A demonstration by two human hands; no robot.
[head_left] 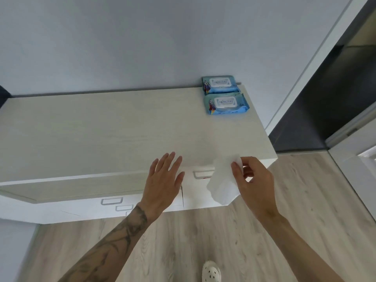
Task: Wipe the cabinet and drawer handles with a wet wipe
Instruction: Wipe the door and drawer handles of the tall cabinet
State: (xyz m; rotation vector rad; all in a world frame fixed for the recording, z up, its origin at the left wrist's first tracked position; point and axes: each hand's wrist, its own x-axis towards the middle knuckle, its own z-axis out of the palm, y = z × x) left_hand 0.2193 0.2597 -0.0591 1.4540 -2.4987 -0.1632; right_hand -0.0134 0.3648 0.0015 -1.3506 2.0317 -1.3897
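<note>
A white wet wipe (222,183) hangs from my right hand (254,180), pinched at its top corner between thumb and fingers. It dangles in front of the white cabinet (101,129), covering the right end of a silver drawer handle (201,174). My left hand (163,180) is open with fingers spread, hovering over the cabinet's front edge just left of that handle. Lower down on the drawer fronts sit two more handles (112,201), (124,208).
Two blue packs of wet wipes (225,104), (220,84) lie at the back right of the cabinet top by the wall. A dark doorway (325,98) opens to the right. Wood floor lies below, with my white shoe (211,271) on it.
</note>
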